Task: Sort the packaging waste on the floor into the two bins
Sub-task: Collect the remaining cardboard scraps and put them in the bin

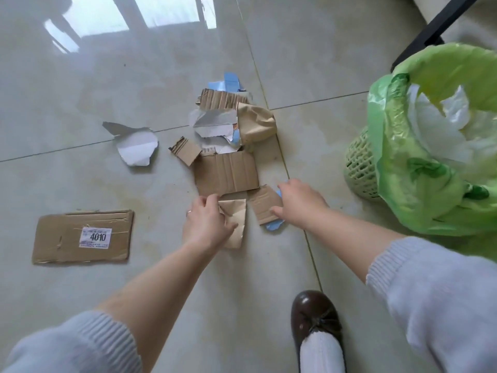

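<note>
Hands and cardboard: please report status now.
Left hand grips brown scrap. Right hand open over small cardboard piece. Pile unsorted. Green bin unobstructed.

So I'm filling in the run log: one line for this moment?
left hand: grips brown paper | right hand: on cardboard scrap | green bin: at right

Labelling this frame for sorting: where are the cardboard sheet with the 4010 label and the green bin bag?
cardboard sheet with the 4010 label (53, 239): head view, bare brown left part.
green bin bag (419, 208): head view, outer side.
</note>
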Motion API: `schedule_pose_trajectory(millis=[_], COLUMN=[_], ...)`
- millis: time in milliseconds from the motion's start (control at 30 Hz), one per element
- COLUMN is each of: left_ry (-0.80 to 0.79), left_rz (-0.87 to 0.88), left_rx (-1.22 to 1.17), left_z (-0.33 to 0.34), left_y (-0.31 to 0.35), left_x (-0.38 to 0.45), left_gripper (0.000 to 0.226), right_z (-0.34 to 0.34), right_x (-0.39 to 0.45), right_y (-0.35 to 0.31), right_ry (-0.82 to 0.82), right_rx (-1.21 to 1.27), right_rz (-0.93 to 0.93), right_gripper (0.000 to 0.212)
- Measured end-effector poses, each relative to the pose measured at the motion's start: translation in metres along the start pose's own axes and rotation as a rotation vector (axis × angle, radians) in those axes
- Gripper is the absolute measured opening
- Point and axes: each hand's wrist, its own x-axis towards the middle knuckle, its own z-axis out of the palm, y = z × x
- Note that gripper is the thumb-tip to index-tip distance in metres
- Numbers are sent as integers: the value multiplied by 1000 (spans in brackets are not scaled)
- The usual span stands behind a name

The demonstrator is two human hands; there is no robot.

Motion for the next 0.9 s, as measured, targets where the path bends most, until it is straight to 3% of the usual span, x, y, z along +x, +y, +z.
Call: schedule_pose_trajectory(millis=[167,267,333,500,700,767,900], left_ry=[91,101,89,22,-31,-49,-36], left_rz=[15,18,23,52,137,183,306], left_rx=[45,34,1,-127,-158,-164,-66], left_z=[12,13,13,14,-10,-21,-43], left_y=[-5,-9,-10,-14,-14,-12,-7], left_x=[5,9,11,13,19,23,38], left_gripper=[69,69,68,60,52,44,35], right_z=[22,32,36,32,-14,-24,-16], right_x=[12,16,20,25,19,15,16], right_y=[-4,-8,-10,-2,29,37,45], right_ry=[195,232,206,74,-58,-102,-118], right_rx=[-47,-58,21,484,700,566,-38], right_rz=[2,-12,7,59,34,-53,-312], right_gripper=[64,67,64,44,20,16,16])
